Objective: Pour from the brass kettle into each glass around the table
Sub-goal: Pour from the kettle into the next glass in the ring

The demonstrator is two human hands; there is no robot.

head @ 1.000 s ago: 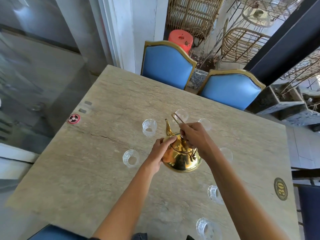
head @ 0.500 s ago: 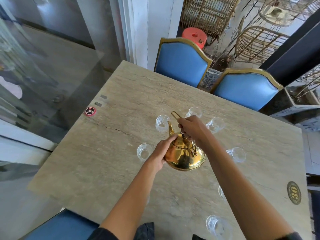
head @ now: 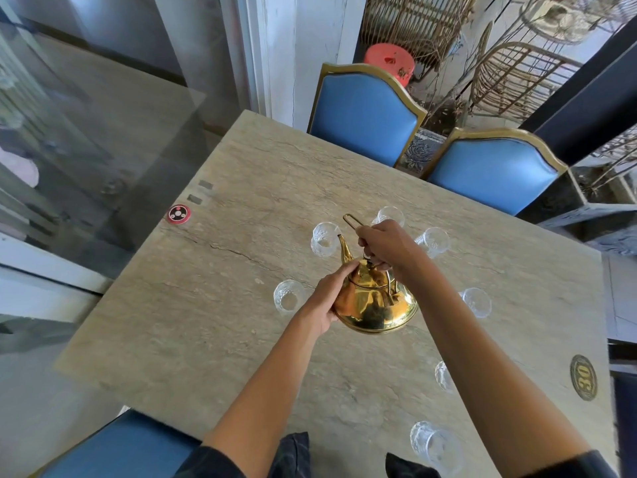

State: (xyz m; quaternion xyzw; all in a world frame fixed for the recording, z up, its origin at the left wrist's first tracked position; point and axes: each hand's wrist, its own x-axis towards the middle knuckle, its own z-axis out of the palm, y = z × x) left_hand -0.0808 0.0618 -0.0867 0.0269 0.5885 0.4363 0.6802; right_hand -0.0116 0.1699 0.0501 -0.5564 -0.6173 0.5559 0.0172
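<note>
Right now my right hand (head: 386, 248) is clenched around the kettle's wire handle (head: 353, 221), while my left hand (head: 329, 298) presses flat against the side of the brass kettle (head: 374, 301), fingers wrapped on it. It hangs tilted above the stone table (head: 241, 305), spout at 11 o'clock over one glass (head: 323, 240). Another glass (head: 287, 298) stands at 9 o'clock, others at 1 and 3.

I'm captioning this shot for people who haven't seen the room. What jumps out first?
The shiny brass kettle at the middle of the stone table, tilted with its spout over a glass; the right hand grips its handle and the left hand steadies its side. Behind, two blue chairs line the far edge.
</note>
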